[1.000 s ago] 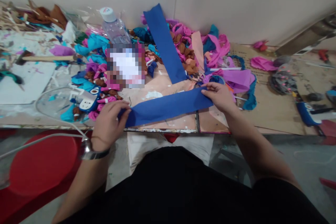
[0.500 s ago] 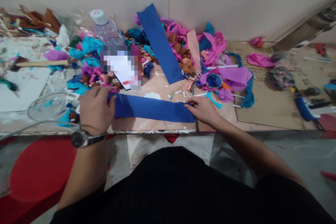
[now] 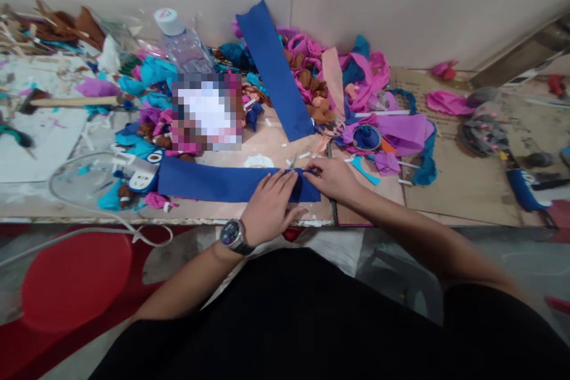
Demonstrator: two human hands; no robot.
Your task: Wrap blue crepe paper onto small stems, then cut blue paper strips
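- I see the blue crepe-paper strip (image 3: 214, 183) lying flat along the near edge of the worktable (image 3: 449, 190), its right end under both hands and its left end just beside a small blue-and-white figure (image 3: 143, 177).
- My left hand (image 3: 271, 206) lies palm-down on the strip's right part, fingers spread and flat, pressing rather than gripping.
- My right hand (image 3: 332, 178) sits at the strip's right end; its fingertips look pinched on the top corner, though I cannot tell for certain whether paper is between them.
- Judging from this, the step is working that right end, likely a fold or a gather. To do it well I would keep the left palm as the anchor so the strip cannot slide, and move only the right fingertips.
- Crepe tears and stretches easily, I reckon, so pull along the strip, gently, and keep its edges aligned.
- A second blue strip (image 3: 275, 71) lies slanted farther back, well apart, its upper end leaning on the wall amid pink and purple scraps (image 3: 365, 80); a roll of tape (image 3: 366, 137) and a plastic bottle (image 3: 181, 44) stand behind.
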